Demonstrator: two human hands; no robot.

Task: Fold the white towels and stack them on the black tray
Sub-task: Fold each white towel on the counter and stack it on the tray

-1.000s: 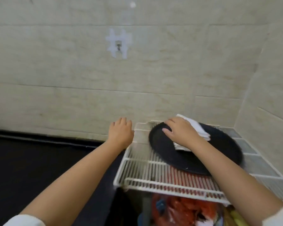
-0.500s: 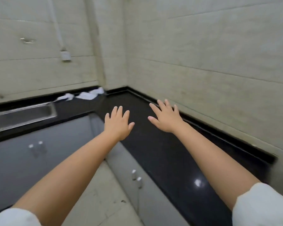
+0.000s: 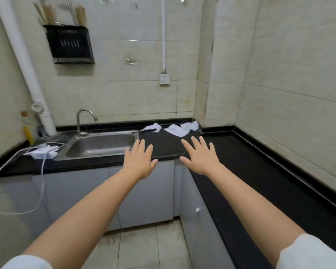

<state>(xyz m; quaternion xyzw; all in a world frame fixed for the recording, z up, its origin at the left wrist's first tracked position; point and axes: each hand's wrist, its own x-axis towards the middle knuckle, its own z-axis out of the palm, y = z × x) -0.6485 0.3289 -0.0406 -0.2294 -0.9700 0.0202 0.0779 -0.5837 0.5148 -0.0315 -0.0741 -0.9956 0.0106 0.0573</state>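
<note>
White towels: three crumpled white towels (image 3: 176, 129) are lying loose on the black countertop (image 3: 260, 171), near its back edge, close to the inner corner where the two runs are meeting; none is looking folded.
Black tray: it is not showing in this view.
Left hand: the left hand (image 3: 139, 161) is hovering palm down, fingers straight and slightly spread, holding nothing, over the front edge of the countertop just right of the sink (image 3: 101, 145).
Right hand: the right hand (image 3: 200, 157) is hovering likewise, fingers spread wide, gripping nothing, over the countertop near the inner corner, short of the towels.
Sink side: a curved tap (image 3: 83, 119) is standing at the sink's back edge; a white bundle (image 3: 44, 152) with a white cable (image 3: 17, 191) is lying at the sink's left, the cable hanging over the front edge.
Wall: a black rack (image 3: 70, 45) and a white socket (image 3: 164, 79) are hanging above.
</note>
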